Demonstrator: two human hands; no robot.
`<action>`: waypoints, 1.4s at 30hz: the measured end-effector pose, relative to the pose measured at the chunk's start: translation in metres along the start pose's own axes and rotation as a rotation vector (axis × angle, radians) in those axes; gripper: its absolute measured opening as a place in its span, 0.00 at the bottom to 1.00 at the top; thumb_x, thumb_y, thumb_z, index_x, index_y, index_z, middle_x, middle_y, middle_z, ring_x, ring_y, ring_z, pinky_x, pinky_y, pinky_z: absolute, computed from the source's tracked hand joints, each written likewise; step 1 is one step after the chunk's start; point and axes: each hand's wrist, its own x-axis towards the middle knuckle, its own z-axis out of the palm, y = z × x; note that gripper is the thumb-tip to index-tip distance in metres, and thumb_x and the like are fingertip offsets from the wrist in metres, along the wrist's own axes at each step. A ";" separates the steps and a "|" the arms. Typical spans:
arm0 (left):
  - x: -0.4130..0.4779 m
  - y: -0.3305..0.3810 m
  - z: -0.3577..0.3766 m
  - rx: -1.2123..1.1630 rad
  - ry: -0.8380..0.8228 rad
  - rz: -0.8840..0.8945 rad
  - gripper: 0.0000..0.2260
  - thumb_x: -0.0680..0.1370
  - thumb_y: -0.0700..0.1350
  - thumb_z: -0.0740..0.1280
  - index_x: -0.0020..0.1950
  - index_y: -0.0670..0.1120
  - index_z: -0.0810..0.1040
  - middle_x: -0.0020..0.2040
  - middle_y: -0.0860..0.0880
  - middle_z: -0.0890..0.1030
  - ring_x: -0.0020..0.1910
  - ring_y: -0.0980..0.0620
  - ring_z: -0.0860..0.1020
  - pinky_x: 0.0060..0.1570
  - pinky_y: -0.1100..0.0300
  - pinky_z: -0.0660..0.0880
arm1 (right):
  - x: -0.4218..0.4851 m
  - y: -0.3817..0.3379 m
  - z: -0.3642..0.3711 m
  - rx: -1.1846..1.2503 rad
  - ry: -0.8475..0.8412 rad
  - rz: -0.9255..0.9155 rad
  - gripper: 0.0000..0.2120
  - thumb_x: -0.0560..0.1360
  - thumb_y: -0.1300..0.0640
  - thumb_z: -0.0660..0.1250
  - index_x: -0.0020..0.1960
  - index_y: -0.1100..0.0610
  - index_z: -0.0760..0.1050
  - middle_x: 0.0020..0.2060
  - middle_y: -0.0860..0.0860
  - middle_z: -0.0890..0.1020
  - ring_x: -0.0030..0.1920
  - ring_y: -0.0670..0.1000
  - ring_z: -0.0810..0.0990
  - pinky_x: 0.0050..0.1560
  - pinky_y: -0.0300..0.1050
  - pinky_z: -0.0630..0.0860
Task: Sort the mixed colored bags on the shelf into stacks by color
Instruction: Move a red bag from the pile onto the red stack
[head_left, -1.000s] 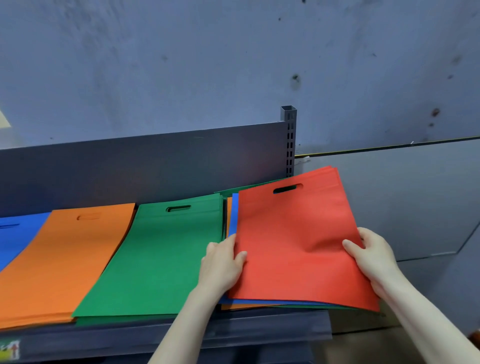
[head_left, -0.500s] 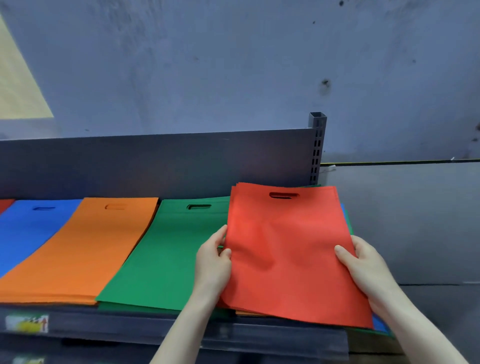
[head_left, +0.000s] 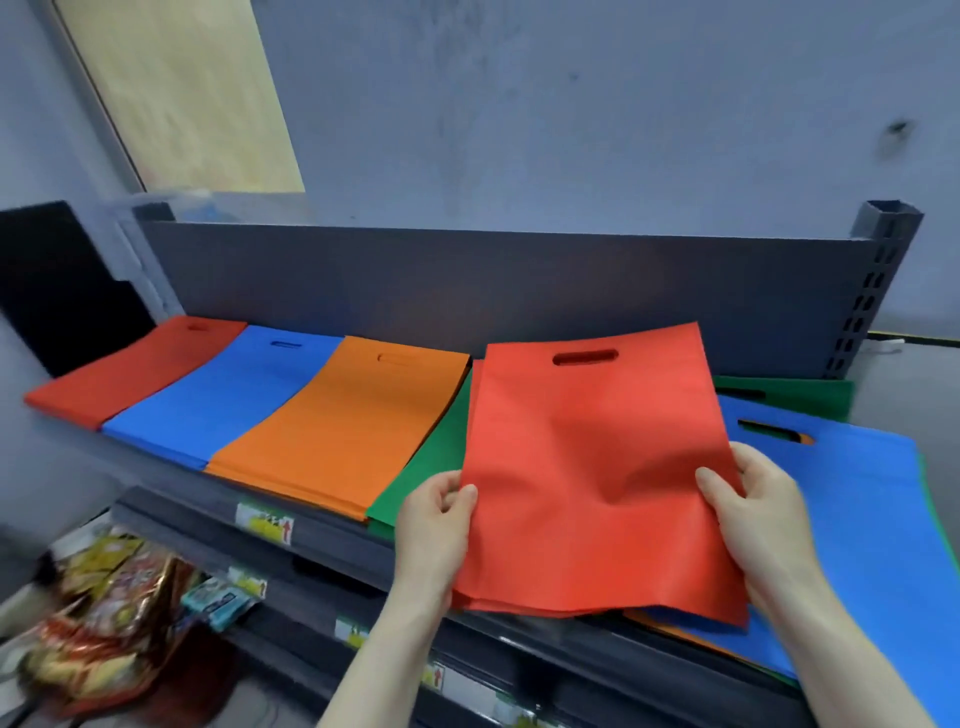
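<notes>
While the left hand (head_left: 436, 525) and the right hand (head_left: 753, 514) each pinch a side edge, thumb on top and fingers curled beneath, a thin bundle of red bags (head_left: 592, 467) is held above the shelf (head_left: 322, 540), handle slot away from the person. Under its right part lies the mixed pile (head_left: 857, 519), a blue bag uppermost, with an orange edge (head_left: 675, 629) showing at the front and a green bag (head_left: 795, 397) poking out behind. The bundle's left edge overlaps the green stack (head_left: 431, 467). Leftward, side by side, come the orange stack (head_left: 353, 426), the blue stack (head_left: 223, 395) and, at the far end, the red stack (head_left: 135, 371). A grey back panel (head_left: 519, 291) rises behind them, with a slotted post (head_left: 878, 291) at its right end. Blurred snack packets (head_left: 104, 623) lie on a lower shelf level.
</notes>
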 end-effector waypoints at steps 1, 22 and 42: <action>0.004 -0.002 -0.012 -0.002 0.034 0.006 0.07 0.79 0.40 0.64 0.51 0.48 0.81 0.40 0.52 0.85 0.41 0.54 0.83 0.45 0.57 0.78 | -0.004 -0.003 0.012 -0.014 -0.017 -0.007 0.14 0.77 0.67 0.63 0.47 0.47 0.76 0.44 0.42 0.81 0.46 0.43 0.79 0.47 0.46 0.73; 0.083 -0.062 -0.374 0.176 0.417 0.097 0.13 0.81 0.39 0.60 0.51 0.57 0.78 0.47 0.56 0.83 0.48 0.54 0.81 0.52 0.49 0.78 | -0.121 -0.082 0.384 -0.111 -0.215 -0.143 0.07 0.78 0.61 0.64 0.51 0.50 0.76 0.41 0.40 0.77 0.48 0.46 0.75 0.46 0.43 0.68; 0.251 -0.068 -0.507 0.244 0.562 0.108 0.14 0.80 0.37 0.60 0.56 0.54 0.79 0.47 0.60 0.80 0.50 0.59 0.78 0.42 0.68 0.69 | -0.051 -0.108 0.614 -0.080 -0.250 -0.185 0.08 0.75 0.63 0.67 0.54 0.59 0.79 0.43 0.46 0.79 0.46 0.49 0.77 0.47 0.42 0.68</action>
